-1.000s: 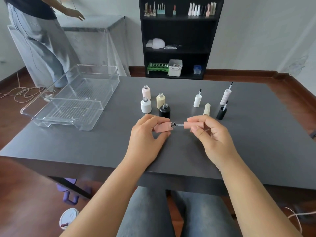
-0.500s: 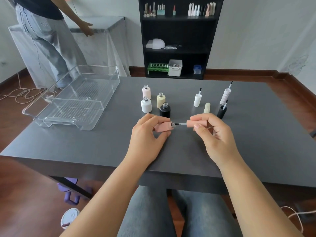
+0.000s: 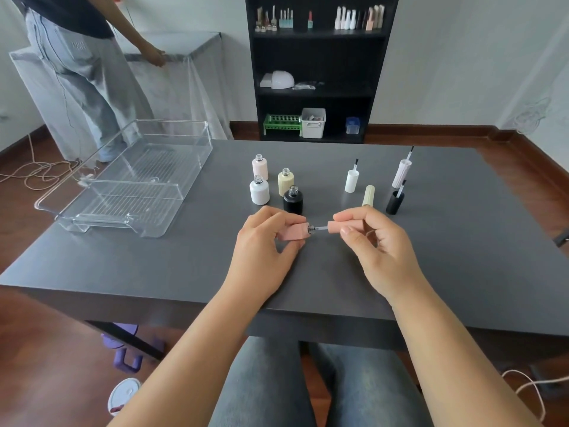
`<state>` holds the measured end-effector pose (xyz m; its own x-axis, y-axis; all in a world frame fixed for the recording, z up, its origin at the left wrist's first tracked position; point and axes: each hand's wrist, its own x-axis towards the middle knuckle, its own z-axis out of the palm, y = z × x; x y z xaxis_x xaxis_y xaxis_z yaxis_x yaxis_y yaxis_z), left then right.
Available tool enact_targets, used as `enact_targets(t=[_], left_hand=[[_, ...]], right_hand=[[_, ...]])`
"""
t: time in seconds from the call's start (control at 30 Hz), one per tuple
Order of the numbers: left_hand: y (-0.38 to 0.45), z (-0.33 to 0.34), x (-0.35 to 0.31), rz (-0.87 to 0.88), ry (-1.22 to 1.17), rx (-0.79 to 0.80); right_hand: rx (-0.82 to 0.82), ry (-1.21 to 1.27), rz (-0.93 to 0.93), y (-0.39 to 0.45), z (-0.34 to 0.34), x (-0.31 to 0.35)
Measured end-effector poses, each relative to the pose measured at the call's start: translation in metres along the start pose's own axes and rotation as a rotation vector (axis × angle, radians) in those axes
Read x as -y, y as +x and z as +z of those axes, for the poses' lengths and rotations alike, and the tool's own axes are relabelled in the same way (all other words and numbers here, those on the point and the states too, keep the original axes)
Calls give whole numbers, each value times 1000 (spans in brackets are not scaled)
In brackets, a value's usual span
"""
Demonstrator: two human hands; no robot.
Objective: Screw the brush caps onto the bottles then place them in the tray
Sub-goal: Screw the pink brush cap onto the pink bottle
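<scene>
Our left hand [image 3: 261,251] pinching pink bottle [image 3: 292,232] sideways above grey table [image 3: 462,257], our right hand [image 3: 377,245] pinching pink brush cap [image 3: 341,226], brush tip at bottle neck, cap not yet seated, clear tray [image 3: 129,180] far left, four open bottles behind.

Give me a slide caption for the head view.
Left hand holds salmon-pink bottle while right hand feeds matching pink brush cap into its neck.
</scene>
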<state>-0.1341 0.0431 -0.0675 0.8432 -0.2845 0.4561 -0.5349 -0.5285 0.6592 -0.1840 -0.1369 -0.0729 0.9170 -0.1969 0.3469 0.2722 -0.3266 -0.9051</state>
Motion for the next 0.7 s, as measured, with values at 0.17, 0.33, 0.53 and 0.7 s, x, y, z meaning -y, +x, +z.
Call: enact_targets(t=[0.17,0.33,0.53,0.7], left_hand=[[-2,3,1,83,104,4],[-2,5,3,114,142,11],[-3,5,2,143,150,28],[-3,2,1,154,126,63]], right_hand=[[20,-167,-87,-1,2,1],[64,-291,-253,-1,5,1],[-32,-400,-320,-2,7,1],[-44,-393,-332,-3,7,3]])
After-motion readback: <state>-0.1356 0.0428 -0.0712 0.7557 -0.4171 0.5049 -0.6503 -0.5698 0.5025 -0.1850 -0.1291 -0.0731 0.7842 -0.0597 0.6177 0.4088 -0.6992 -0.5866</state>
